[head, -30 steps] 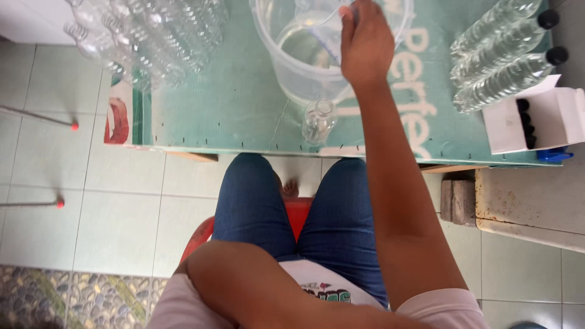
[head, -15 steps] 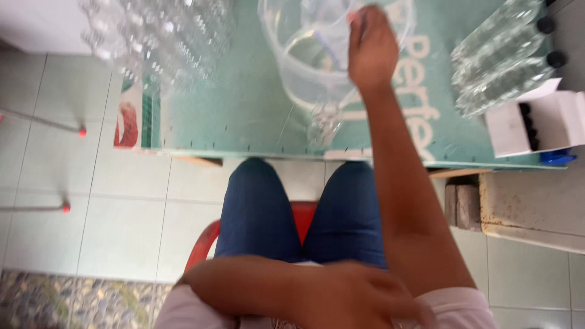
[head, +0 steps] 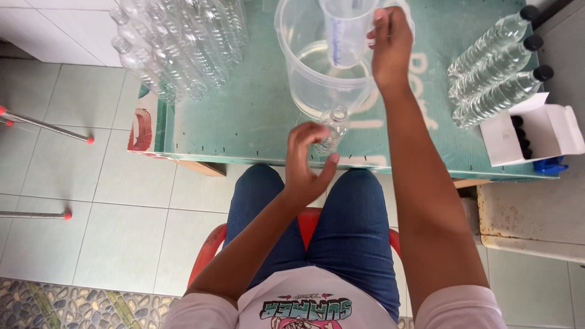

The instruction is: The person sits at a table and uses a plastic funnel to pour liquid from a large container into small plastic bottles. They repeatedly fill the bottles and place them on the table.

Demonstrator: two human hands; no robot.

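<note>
Clear plastic is everywhere on the green surface (head: 244, 116), and the change of the last second is plain: the left hand (head: 308, 161), which lay idle in the lap, has come up to the near edge and now curls loosely around a small empty bottle (head: 331, 129) standing upright there, fingers half open, thumb and fingertips about its body but not clamped tight as far as I can tell. That brings the bottle under control just below the big clear bucket (head: 320, 67), which holds some water. The right hand (head: 390, 45) is up over the bucket, closed on the rim of a clear measuring jug (head: 346, 30) held above the water. A heap of empty bottles (head: 183, 49) lies to the far left; three filled, black-capped bottles (head: 496, 67) lie at the right, next to a white box of black caps (head: 533, 131).
</note>
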